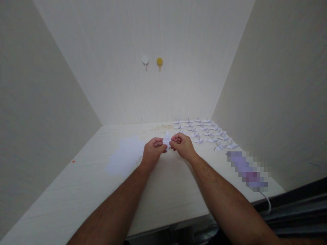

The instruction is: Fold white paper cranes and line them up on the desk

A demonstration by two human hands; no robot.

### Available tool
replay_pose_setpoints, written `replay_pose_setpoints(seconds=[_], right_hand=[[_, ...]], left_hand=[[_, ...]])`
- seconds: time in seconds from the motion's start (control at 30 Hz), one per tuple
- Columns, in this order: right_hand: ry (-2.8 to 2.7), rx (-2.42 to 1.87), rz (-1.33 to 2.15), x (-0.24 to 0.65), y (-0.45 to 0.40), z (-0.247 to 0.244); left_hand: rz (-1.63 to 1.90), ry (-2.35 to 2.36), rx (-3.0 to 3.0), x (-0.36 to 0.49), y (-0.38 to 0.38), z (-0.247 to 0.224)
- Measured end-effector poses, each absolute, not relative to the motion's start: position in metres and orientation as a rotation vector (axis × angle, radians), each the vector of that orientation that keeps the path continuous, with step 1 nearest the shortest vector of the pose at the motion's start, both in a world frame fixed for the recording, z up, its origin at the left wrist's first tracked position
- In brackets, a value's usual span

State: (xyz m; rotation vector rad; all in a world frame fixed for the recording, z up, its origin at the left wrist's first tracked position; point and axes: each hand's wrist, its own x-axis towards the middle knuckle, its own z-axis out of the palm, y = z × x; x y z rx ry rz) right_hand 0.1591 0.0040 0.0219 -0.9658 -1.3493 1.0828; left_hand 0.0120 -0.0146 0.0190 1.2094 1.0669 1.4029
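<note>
Tabletop [168, 194], R side: paper birds [203, 129] in rows look done. I've L hand [153, 149] & R hand [184, 144] pinching one paper piece [167, 139], prob. part-folded.

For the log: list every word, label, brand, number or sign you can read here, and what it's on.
No readable text anywhere.
Pixelated object at the right: any markings are obscured.
Folded paper in the left hand and right hand: no writing visible.
White hook and yellow hook: no lettering discernible.
</note>
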Motion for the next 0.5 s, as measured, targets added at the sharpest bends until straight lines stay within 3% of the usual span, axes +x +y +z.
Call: replay_pose_setpoints(seconds=[0.5], right_hand=[[-1.557,-0.929,0.917,0.1623,0.0073,0.0144]], left_hand=[[1.479,1.078,1.421,0.0125,-0.0124,0.0186]])
